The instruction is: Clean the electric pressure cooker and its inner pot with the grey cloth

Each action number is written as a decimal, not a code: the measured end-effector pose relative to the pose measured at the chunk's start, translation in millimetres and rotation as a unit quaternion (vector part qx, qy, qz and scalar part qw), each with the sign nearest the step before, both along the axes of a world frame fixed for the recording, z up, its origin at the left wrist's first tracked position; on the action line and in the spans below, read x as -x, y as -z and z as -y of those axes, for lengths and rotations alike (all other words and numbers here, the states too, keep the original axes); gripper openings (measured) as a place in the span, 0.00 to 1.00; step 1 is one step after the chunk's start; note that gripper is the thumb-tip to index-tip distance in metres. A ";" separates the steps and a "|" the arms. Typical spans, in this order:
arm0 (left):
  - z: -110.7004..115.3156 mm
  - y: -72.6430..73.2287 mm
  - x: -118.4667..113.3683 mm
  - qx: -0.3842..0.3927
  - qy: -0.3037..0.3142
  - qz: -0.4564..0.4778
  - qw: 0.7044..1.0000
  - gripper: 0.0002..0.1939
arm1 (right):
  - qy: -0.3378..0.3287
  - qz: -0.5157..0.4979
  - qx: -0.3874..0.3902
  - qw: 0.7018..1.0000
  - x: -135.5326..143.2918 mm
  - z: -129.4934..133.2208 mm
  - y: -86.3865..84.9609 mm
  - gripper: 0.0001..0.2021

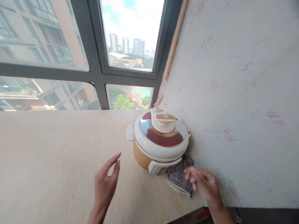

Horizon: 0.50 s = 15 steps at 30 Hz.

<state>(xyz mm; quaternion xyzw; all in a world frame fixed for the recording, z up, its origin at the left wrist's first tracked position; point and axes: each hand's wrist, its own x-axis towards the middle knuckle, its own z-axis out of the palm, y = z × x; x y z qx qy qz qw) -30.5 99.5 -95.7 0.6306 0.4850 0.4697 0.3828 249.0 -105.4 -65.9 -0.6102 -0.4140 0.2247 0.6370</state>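
An electric pressure cooker with a cream rim, tan body and red-patterned lid stands on the beige stone-look counter, its lid on. To its front left my left hand hovers, thumb and index finger apart and nothing between them. A folded dark grey knitted cloth lies against the cooker's front right side, partly behind it. Over the cloth's right edge is my right hand, fingers loosely curled but apart, with no held thing visible. Whether it touches the cloth I cannot tell.
A wall with faded floral paper rises close along the cooker's right side. Behind the counter stands a dark-framed window. The counter's front edge cuts off at lower right, where a dark space with a cable shows below.
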 end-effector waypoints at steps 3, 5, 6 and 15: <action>-8.7 -17.7 -17.6 0.079 0.043 0.104 0.990 0.24 | 0.103 -0.042 -0.013 0.994 -15.6 -7.3 -12.8 0.16; -15.4 -28.0 -28.3 0.121 0.059 0.186 0.973 0.27 | 0.140 -0.075 -0.024 0.987 -22.3 -16.5 -16.7 0.24; -19.2 -32.5 -33.2 0.138 0.065 0.229 0.961 0.28 | 0.153 -0.094 -0.030 0.983 -26.1 -21.7 -17.1 0.25; -46.4 -66.4 -67.5 0.286 0.116 0.482 0.820 0.08 | 0.072 -0.266 -0.049 0.960 -67.6 -77.6 -10.6 0.22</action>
